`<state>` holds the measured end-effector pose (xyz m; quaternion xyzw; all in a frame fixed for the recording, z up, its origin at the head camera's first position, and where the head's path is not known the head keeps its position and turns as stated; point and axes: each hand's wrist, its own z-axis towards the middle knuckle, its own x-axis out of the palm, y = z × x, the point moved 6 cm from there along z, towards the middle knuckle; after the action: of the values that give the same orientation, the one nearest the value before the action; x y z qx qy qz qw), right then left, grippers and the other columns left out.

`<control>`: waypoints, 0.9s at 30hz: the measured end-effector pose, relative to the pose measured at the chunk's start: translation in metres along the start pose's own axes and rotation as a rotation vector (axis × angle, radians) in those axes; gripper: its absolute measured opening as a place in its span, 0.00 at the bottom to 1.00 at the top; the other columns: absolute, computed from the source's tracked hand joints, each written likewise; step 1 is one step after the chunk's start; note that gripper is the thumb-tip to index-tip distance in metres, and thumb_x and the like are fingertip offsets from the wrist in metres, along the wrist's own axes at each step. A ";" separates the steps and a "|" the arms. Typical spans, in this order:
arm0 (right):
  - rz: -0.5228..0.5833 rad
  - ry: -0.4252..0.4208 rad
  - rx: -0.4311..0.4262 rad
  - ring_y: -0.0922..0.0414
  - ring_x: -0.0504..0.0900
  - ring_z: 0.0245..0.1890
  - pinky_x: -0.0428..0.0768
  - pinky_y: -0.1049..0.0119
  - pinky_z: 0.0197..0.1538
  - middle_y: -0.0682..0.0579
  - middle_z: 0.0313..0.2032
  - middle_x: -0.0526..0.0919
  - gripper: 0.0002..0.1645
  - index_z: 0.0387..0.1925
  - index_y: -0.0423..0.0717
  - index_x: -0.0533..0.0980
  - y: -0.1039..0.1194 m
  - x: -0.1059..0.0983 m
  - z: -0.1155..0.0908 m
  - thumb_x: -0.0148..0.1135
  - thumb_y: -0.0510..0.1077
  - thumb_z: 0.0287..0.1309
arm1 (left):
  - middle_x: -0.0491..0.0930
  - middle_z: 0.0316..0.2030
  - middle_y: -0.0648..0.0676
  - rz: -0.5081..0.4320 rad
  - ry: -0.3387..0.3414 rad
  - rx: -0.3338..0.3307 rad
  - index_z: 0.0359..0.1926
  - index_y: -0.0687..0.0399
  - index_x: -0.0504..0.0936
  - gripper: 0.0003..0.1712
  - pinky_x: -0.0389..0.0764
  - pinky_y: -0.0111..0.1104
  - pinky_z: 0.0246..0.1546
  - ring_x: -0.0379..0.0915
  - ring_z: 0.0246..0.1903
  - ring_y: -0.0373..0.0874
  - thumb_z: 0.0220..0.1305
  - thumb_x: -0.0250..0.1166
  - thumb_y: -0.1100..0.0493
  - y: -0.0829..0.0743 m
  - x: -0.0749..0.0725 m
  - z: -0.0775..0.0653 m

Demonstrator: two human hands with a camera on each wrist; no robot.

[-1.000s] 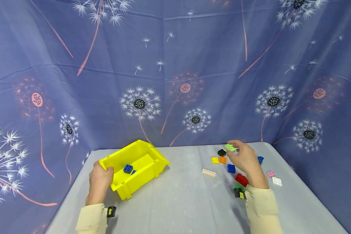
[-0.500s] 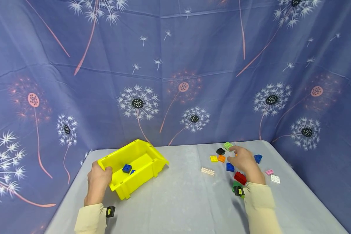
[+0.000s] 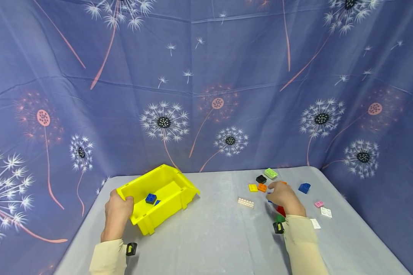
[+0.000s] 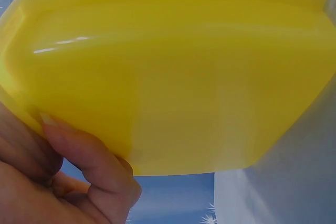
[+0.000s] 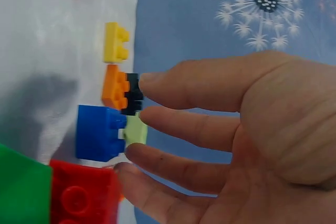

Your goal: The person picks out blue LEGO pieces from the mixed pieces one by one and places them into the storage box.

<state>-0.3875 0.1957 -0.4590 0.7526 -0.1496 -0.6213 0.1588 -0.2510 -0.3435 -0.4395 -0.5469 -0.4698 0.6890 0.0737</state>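
My left hand (image 3: 118,214) grips the near-left rim of a yellow plastic bin (image 3: 168,214), its thumb showing against the yellow wall (image 4: 173,87) in the left wrist view. Inside lies a blue toy brick (image 3: 150,198) with part of another blue piece beside it. Over the scattered bricks at right, my right hand (image 3: 285,198) hovers with fingers spread and extended, holding nothing. In the right wrist view, its fingertips are close to a blue brick (image 5: 95,134), with a red brick (image 5: 84,195) and a green one (image 5: 21,187) alongside.
Near the right hand lie orange (image 3: 262,187), yellow (image 3: 253,188), black (image 3: 261,179) and lime (image 3: 270,173) bricks. A long cream brick (image 3: 246,202) is left of them. Farther right are blue (image 3: 304,188), pink (image 3: 319,204) and white (image 3: 326,212) bricks. A patterned curtain (image 3: 199,57) hangs behind the table.
My right hand has drawn back from the lime brick toward the table's front, now above the blue brick. The left hand and the bin hold their place.
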 end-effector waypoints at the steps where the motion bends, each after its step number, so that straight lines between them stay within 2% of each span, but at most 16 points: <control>1: -0.004 0.010 0.013 0.44 0.74 0.43 0.74 0.45 0.47 0.33 0.53 0.74 0.29 0.56 0.35 0.73 -0.001 0.002 0.001 0.63 0.44 0.52 | 0.67 0.45 0.74 -0.001 0.002 0.000 0.67 0.74 0.46 0.39 0.74 0.41 0.30 0.72 0.37 0.58 0.63 0.50 0.58 0.000 0.000 0.000; 8: -0.001 0.062 0.064 0.46 0.74 0.38 0.76 0.49 0.41 0.34 0.50 0.75 0.27 0.54 0.36 0.74 -0.007 0.013 0.008 0.63 0.43 0.53 | 0.68 0.45 0.75 -0.004 -0.002 0.009 0.67 0.74 0.46 0.38 0.74 0.39 0.27 0.72 0.36 0.58 0.64 0.50 0.57 0.001 0.000 -0.001; 13: 0.009 0.056 0.090 0.46 0.73 0.38 0.75 0.50 0.40 0.36 0.47 0.76 0.26 0.53 0.36 0.75 -0.010 0.019 0.012 0.63 0.43 0.52 | 0.69 0.44 0.74 -0.011 -0.009 0.025 0.67 0.74 0.48 0.37 0.74 0.38 0.26 0.73 0.35 0.58 0.63 0.50 0.58 0.000 0.000 -0.002; 21: 0.037 0.024 0.116 0.45 0.73 0.38 0.75 0.50 0.38 0.37 0.46 0.77 0.22 0.49 0.39 0.76 -0.014 0.022 0.013 0.64 0.41 0.51 | 0.69 0.44 0.73 -0.012 -0.012 0.013 0.67 0.73 0.48 0.36 0.74 0.39 0.28 0.73 0.36 0.58 0.63 0.50 0.58 0.000 -0.001 -0.003; 27: 0.039 0.010 0.113 0.44 0.73 0.40 0.75 0.48 0.41 0.37 0.47 0.76 0.21 0.49 0.38 0.76 -0.015 0.023 0.014 0.63 0.39 0.50 | 0.69 0.44 0.74 -0.014 -0.013 0.024 0.66 0.74 0.48 0.37 0.75 0.40 0.28 0.73 0.36 0.59 0.63 0.50 0.58 -0.002 -0.001 -0.003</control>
<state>-0.3964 0.1990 -0.4885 0.7604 -0.1983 -0.6048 0.1292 -0.2490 -0.3415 -0.4368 -0.5380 -0.4660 0.6976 0.0819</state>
